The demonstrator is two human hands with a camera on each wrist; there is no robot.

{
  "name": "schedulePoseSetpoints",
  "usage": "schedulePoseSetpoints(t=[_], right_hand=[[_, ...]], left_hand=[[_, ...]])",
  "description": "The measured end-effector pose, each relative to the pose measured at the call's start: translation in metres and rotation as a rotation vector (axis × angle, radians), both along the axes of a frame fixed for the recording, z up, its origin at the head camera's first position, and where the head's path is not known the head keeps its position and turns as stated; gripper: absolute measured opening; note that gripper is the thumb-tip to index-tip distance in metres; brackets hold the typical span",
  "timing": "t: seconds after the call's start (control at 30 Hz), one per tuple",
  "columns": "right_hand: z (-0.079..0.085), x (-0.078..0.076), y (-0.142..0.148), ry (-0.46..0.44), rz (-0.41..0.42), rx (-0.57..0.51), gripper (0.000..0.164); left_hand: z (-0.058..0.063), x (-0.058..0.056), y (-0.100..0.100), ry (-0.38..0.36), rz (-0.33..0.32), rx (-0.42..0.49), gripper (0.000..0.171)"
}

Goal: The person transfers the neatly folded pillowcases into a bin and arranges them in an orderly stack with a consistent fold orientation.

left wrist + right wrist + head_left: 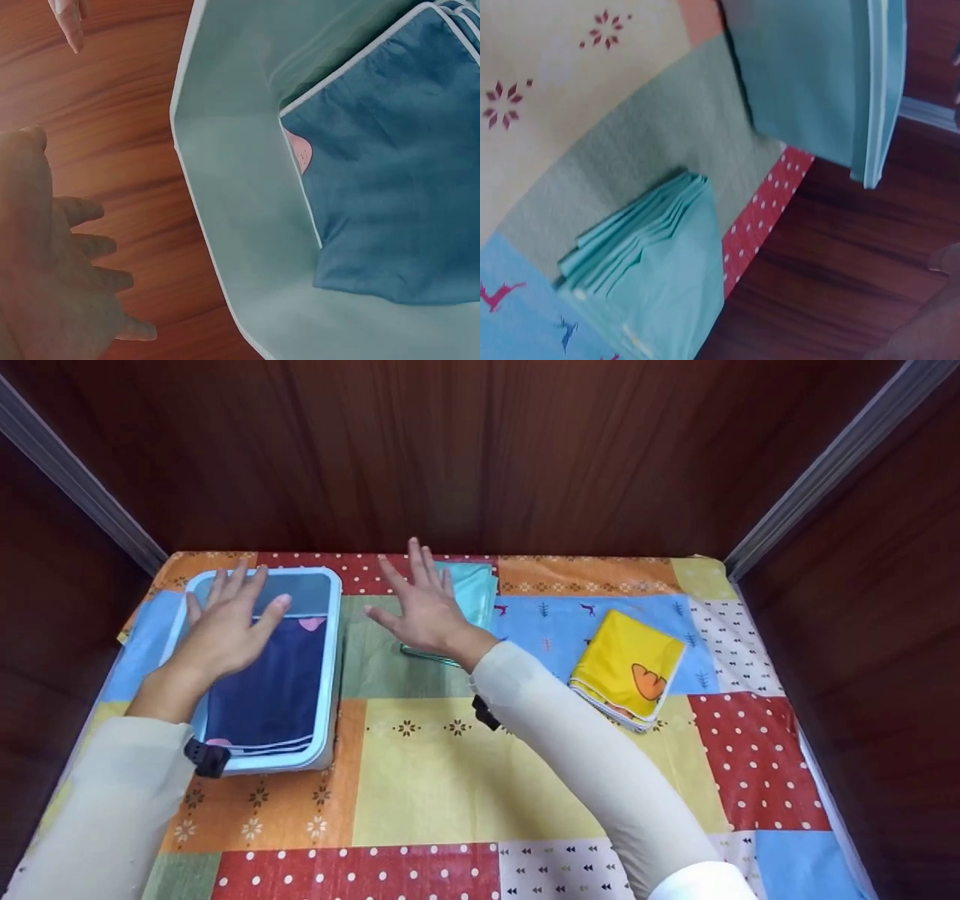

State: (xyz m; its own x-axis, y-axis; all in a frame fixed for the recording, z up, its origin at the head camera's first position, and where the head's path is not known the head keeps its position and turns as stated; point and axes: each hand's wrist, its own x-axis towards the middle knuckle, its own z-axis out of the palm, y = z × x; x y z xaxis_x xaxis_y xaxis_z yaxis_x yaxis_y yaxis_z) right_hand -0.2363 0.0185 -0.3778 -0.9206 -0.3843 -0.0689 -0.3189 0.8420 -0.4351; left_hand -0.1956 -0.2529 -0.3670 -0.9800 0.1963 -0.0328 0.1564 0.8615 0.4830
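Observation:
My left hand (pixel 225 630), fingers spread, hovers over a light blue plastic bin (pixel 328 675) at the left of the table and holds nothing. Inside the bin lies a folded navy cloth (pixel 270 682) with white edging and a pink patch; it looks bluer in the left wrist view (pixel 397 172). To the right of the bin, my right hand (pixel 427 611) is also spread and empty, above a folded teal cloth (pixel 476 592) that it partly hides. The right wrist view shows the teal cloth's stacked folds (pixel 660 262) on the table covering.
A folded yellow cloth (pixel 626 660) with an orange print lies at the right. Patchwork cloth (pixel 465 772) covers the table. Dark wooden panels (pixel 480 457) stand at the back and both sides, with grey metal strips (pixel 817 472) at the corners.

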Motion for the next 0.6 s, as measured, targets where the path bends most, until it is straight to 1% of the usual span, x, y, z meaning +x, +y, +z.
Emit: schedulePoseSetpoints(t=[0.1,0.3,0.5,0.6], right_hand=[[0.001,-0.003,0.010,-0.013,-0.011,0.002,0.082],[0.003,-0.012,0.026,-0.032,-0.021,-0.016,0.082],[0.004,-0.020,0.040,-0.046,-0.055,0.002,0.081],[0.003,-0.023,0.048,-0.058,-0.073,-0.007,0.081]], left_hand=[[0.001,-0.004,0.008,-0.006,-0.017,-0.003,0.084],[0.006,-0.014,0.020,-0.042,-0.018,-0.025,0.086],[0.010,-0.024,0.036,-0.062,-0.030,-0.053,0.087],[0.012,-0.030,0.043,-0.066,-0.036,-0.060,0.088]])
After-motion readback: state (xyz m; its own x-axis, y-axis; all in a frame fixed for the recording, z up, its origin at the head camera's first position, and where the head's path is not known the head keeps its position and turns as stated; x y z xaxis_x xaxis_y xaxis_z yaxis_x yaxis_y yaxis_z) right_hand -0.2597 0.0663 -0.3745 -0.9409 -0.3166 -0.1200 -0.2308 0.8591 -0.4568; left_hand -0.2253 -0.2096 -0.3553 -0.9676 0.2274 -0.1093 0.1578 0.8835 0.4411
